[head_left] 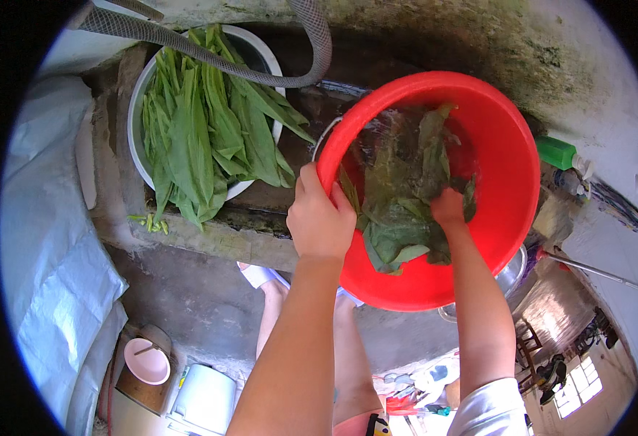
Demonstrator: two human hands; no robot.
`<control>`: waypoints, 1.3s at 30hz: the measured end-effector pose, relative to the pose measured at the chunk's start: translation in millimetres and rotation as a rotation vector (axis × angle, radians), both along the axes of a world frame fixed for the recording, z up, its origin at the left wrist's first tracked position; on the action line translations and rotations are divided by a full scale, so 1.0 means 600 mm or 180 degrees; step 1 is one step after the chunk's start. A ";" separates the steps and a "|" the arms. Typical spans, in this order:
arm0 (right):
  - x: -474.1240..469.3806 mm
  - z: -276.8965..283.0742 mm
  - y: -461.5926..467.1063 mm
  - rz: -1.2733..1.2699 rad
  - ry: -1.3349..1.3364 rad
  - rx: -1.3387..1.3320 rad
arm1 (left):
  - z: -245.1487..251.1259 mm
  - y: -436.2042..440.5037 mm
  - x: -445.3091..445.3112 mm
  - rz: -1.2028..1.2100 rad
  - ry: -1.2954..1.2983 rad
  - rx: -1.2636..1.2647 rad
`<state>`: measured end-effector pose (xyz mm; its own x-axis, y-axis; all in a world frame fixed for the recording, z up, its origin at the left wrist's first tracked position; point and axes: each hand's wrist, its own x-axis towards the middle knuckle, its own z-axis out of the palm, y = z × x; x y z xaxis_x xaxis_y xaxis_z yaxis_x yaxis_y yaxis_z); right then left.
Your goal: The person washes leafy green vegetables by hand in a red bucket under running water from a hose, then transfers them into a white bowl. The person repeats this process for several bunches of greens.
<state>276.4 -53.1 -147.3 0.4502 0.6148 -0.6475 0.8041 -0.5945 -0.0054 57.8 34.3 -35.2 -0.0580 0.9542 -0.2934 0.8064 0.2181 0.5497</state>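
My left hand [321,212] is closed on the rim of a large red plastic bucket [507,163], which tilts over the wet trough. Inside, my right hand [448,208] reaches among dark green leaves [395,180] in water; its fingers are partly hidden by leaves, so its grip is unclear. To the left, a round basin [136,128] with a pale rim holds a heap of long green leafy vegetables [193,136], some hanging over its edge. The bucket's metal handle [327,136] shows beside my left hand.
A ribbed grey hose [188,52] arches over the basin. Green scraps [152,223] lie on the concrete ledge [215,240]. A green bottle [556,152] stands at right, near a metal pole [608,272]. Silvery sheeting [57,245] covers the left side; a pink bowl [147,361] sits lower left.
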 end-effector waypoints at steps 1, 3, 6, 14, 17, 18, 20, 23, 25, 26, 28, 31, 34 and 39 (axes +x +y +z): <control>0.001 0.011 0.005 0.0061 -0.0059 -0.0321 | 0.001 0.000 0.000 0.0007 0.0010 0.0014; -0.015 0.027 0.034 0.0313 -0.0125 -0.0548 | 0.001 0.001 0.000 0.0026 0.0019 -0.0037; -0.072 0.025 0.085 0.0255 0.0073 0.0064 | 0.001 0.001 -0.001 0.0004 0.0005 0.0058; -0.125 -0.168 0.116 -0.1065 -0.0081 0.1288 | 0.002 0.000 0.002 0.0049 -0.0018 0.0126; -0.059 -0.229 0.099 -0.1749 0.1200 0.1838 | 0.002 0.001 0.000 0.0044 0.0003 0.0008; -0.050 -0.243 0.101 -0.1800 0.1439 0.1733 | 0.001 0.001 -0.001 0.0038 -0.0042 0.0033; -0.024 -0.249 0.101 -0.1767 0.1676 0.1224 | 0.000 0.000 -0.003 0.0040 -0.0159 0.0077; -0.010 -0.228 0.097 -0.1547 0.1659 -0.0035 | 0.000 -0.003 -0.004 0.0029 -0.0091 0.0051; -0.018 -0.218 0.088 -0.1514 0.1571 -0.0485 | 0.000 -0.002 -0.005 0.0029 -0.0062 -0.0004; -0.026 -0.218 0.081 -0.1560 0.1475 -0.0526 | 0.001 -0.002 -0.004 0.0035 -0.0079 0.0040; -0.044 -0.234 0.066 -0.1517 0.1311 -0.0066 | 0.001 0.001 -0.004 0.0025 -0.0017 -0.0024; -0.080 -0.288 0.051 -0.1516 0.1487 0.1416 | 0.002 0.002 -0.004 0.0048 -0.0062 -0.0036; -0.088 -0.324 0.042 -0.2409 0.2312 0.2035 | 0.001 0.002 -0.005 0.0042 -0.0097 0.0009; -0.094 -0.323 0.052 -0.3148 0.3206 0.1532 | 0.000 -0.001 -0.005 0.0061 -0.0081 0.0014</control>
